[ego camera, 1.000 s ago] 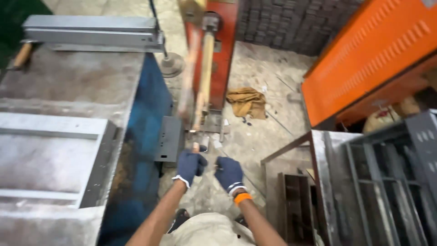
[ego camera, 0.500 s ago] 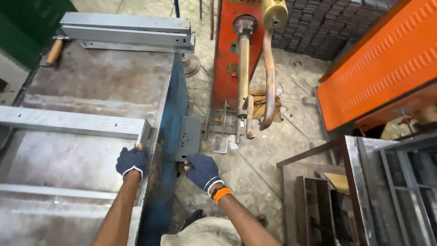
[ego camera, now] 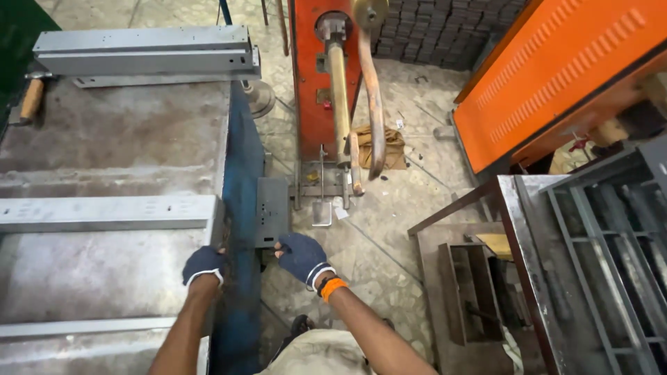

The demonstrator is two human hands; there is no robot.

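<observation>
Workshop floor of pale, stained stone slabs [ego camera: 410, 208], littered with small debris. At left stands a grey steel-topped bench [ego camera: 125, 132] with a blue-painted side panel [ego camera: 243, 180]; its surface is dull and marked. A red upright machine with a brass-coloured arm [ego camera: 326, 83] stands on the floor beyond the bench, with a crumpled brown cloth [ego camera: 389, 146] lying at its base. Dark grey stacked blocks [ego camera: 431, 28] line the far side. An orange perforated metal cabinet [ego camera: 556, 76] leans at right, above a grey welded steel frame rack [ego camera: 597, 257]. Lighting is even and diffuse.
</observation>
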